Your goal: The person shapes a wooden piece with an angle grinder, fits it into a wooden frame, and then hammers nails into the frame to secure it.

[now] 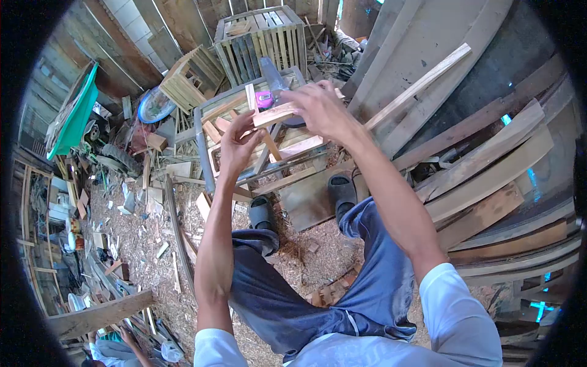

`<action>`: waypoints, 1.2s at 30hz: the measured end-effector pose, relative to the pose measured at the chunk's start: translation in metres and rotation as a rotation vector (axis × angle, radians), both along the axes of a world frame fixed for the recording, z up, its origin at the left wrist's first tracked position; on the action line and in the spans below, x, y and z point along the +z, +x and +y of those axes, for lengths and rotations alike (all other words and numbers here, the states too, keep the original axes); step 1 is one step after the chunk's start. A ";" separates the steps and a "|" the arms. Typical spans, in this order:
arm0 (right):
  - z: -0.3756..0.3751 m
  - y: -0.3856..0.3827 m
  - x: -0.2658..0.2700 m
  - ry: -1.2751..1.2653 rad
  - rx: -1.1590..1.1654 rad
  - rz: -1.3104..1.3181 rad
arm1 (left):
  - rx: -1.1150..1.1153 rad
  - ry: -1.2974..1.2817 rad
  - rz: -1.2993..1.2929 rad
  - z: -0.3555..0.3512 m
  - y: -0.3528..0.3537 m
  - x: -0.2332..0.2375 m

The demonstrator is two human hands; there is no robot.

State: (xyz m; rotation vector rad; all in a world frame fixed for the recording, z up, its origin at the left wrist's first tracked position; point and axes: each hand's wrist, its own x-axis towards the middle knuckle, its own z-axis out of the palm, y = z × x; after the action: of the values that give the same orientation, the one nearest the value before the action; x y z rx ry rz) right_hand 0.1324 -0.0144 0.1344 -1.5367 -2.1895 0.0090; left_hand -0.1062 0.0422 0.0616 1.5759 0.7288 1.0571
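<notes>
At twelve o'clock, above the desk (pixel 205 144), I see my left hand (pixel 238 144) and right hand (pixel 315 107) clamped on opposite ends of a wooden piece (pixel 273 115).

my left hand (pixel 237 145) and right hand (pixel 318 110) hold a short wooden piece (pixel 273 115) over the table (pixel 203 150); a pink tape measure (pixel 264 100) sits toward its far edge.

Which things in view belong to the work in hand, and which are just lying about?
Likely in use:
- wooden piece at the left hand and right hand
- low table bearing cut wood

Seemingly lying about:
- green sheet
- blue-rimmed round object
- slatted crate

Unclear: pink object.
</notes>
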 end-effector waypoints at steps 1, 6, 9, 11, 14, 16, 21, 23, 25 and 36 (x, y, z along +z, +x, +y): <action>-0.001 0.003 0.002 0.056 0.001 0.048 | 0.002 -0.001 -0.024 0.000 -0.001 -0.002; -0.005 0.021 0.013 0.062 -0.173 0.213 | 0.023 -0.028 0.015 -0.007 0.003 0.009; 0.006 0.042 -0.003 0.184 -0.292 0.443 | 0.025 -0.028 0.019 -0.006 0.002 0.008; 0.003 0.052 0.001 -0.090 -0.361 0.808 | 0.023 -0.003 0.012 -0.003 0.002 0.002; -0.002 0.057 0.004 -0.229 -0.345 1.338 | 0.046 0.020 0.067 -0.005 0.003 0.005; -0.004 0.059 0.002 -0.239 -0.316 1.485 | 0.054 0.035 0.098 -0.009 0.003 0.009; -0.003 0.058 -0.002 -0.212 -0.283 1.766 | 0.054 0.053 0.094 -0.009 0.006 0.011; 0.004 0.064 -0.014 -0.332 -0.196 1.875 | 0.065 0.040 0.083 -0.009 0.007 0.011; 0.006 0.062 -0.016 -0.386 -0.171 1.912 | 0.075 0.040 0.069 -0.007 0.006 0.007; -0.006 0.020 0.000 -0.330 -0.285 1.689 | 0.045 -0.009 0.029 -0.010 0.005 0.015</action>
State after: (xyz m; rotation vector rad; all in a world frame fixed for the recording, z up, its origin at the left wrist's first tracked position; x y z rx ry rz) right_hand 0.1523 -0.0202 0.1348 -1.1100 -0.6124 1.1383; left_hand -0.1016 0.0324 0.0762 1.5759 0.7906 1.0642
